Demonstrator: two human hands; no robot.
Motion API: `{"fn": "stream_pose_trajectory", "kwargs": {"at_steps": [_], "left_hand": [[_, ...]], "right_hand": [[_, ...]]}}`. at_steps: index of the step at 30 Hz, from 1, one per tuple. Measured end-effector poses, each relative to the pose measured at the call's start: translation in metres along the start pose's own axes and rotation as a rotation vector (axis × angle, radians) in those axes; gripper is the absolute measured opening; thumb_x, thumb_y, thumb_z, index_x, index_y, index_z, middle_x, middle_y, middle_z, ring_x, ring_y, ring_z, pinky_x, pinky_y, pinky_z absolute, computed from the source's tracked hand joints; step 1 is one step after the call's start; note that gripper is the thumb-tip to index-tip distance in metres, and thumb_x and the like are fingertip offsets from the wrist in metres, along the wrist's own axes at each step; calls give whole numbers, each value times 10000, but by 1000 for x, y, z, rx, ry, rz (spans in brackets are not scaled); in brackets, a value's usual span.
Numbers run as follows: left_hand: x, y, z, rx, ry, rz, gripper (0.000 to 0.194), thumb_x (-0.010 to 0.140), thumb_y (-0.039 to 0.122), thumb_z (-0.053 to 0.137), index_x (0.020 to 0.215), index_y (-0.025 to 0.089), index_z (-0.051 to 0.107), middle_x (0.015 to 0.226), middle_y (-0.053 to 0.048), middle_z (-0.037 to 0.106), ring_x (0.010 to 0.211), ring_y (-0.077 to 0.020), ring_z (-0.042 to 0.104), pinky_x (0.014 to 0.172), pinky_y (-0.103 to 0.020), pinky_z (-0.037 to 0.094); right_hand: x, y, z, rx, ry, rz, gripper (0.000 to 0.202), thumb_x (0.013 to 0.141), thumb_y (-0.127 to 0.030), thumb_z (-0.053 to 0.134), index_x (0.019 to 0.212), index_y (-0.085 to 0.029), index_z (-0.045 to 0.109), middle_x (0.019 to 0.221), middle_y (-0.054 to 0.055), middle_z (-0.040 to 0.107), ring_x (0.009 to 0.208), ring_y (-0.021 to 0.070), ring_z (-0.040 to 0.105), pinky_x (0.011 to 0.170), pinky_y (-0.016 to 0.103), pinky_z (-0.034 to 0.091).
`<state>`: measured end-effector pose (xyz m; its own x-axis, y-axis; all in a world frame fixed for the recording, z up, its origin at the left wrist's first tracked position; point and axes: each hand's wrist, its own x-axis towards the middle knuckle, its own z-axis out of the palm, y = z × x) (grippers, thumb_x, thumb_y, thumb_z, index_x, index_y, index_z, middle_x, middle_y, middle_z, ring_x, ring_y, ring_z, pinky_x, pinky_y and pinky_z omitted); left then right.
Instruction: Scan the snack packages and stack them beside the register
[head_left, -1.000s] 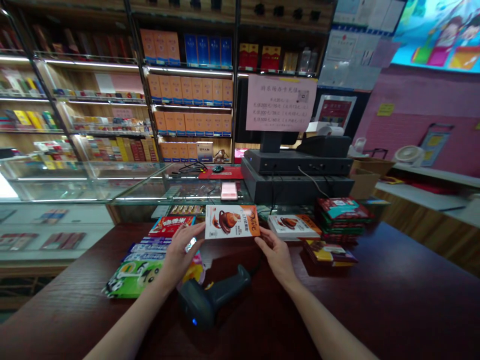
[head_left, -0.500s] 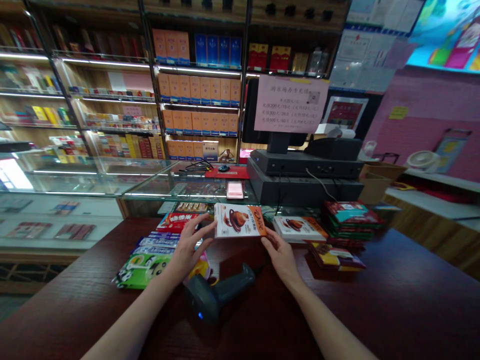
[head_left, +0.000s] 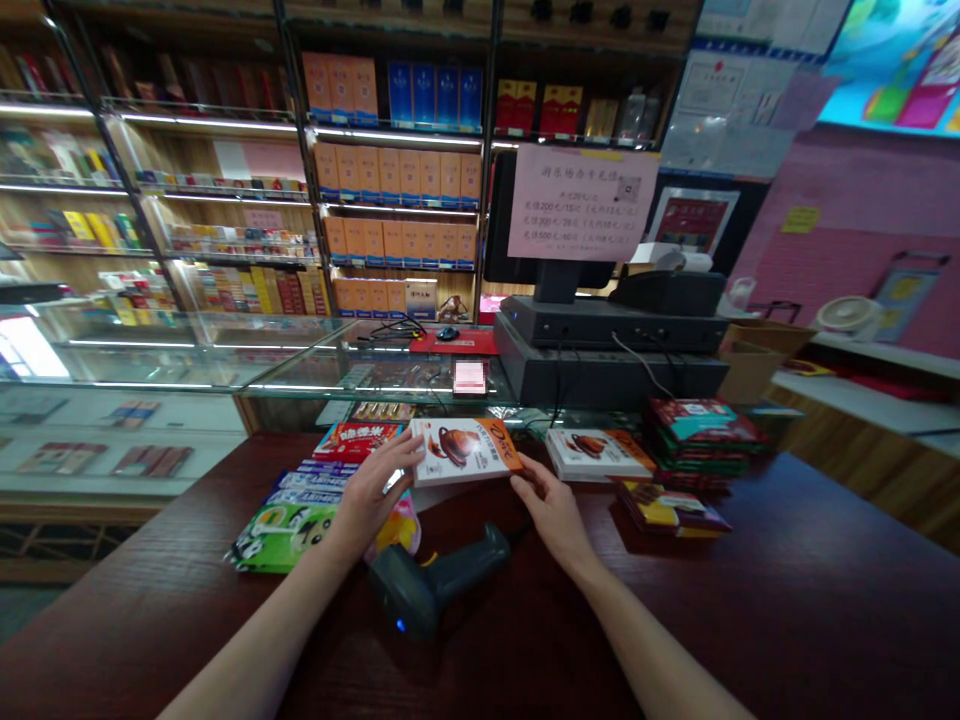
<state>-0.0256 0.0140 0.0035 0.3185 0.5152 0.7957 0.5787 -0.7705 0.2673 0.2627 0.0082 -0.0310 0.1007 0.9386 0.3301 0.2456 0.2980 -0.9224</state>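
Both my hands hold a flat white and orange chocolate box (head_left: pixel 465 449) low over the dark wooden counter (head_left: pixel 787 600). My left hand (head_left: pixel 373 492) grips its left edge and my right hand (head_left: pixel 553 507) grips its lower right corner. The box is tilted back, its printed face up. A grey barcode scanner (head_left: pixel 431 585) lies on the counter between my forearms, a blue light on its head. A matching chocolate box (head_left: pixel 598 453) lies flat just to the right.
Snack packets (head_left: pixel 300 505) are spread at the left of the counter. A stack of red and green packets (head_left: pixel 697 428) and a yellow one (head_left: pixel 670 508) lie at the right. Behind stand a till with a paper notice (head_left: pixel 577 200), a glass display case (head_left: pixel 187 360) and stocked shelves.
The chocolate box has tipped from nearly upright to lying back and has come down towards the counter. Both hands stay on it.
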Motion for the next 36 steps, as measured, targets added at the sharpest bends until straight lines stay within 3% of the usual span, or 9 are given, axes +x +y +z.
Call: {"fn": "stream_pose_trajectory", "kwargs": {"at_steps": [8,12,19,31,36], "left_hand": [[4,7,-9,321,29,25,213,976,266,531,1104,306,697,1196,8,736,1301,-213,561,1235,-579,159],[7,13,-11,379,0,71,218,978,265,534,1124,316,687,1183,22,740,1306,-216,548,1243,-607,56],[14,25,-8,332,9,160,226,968,239,551,1144,313,672,1116,42,752,1244,-216,562,1246,-600,62],[17,14,7,288,-19,183,251,900,295,665,1140,361,698,1035,44,756,1139,-225,583,1237,-613,98],[17,12,10,245,-38,151,232,904,305,661,1126,351,709,1046,31,752,1146,-218,580,1237,-598,125]], "right_hand": [[-1,0,1,-112,-4,-2,551,867,-417,606,1386,-231,583,1291,98,681,1180,283,634,1056,466,474],[-3,-9,-1,-201,20,-129,536,886,-378,580,1406,-251,549,1408,88,594,1313,269,534,1132,494,398],[-9,-27,-2,-336,-67,-392,443,934,-266,538,1376,-269,562,1391,73,607,1319,245,520,1140,503,398],[-17,-52,12,-585,-270,-809,299,968,-151,517,1181,-280,682,1447,35,569,1422,249,390,1122,522,385],[-17,-55,15,-735,-316,-872,377,953,-106,517,1263,-277,649,1473,23,548,1445,246,350,1159,547,329]]}}
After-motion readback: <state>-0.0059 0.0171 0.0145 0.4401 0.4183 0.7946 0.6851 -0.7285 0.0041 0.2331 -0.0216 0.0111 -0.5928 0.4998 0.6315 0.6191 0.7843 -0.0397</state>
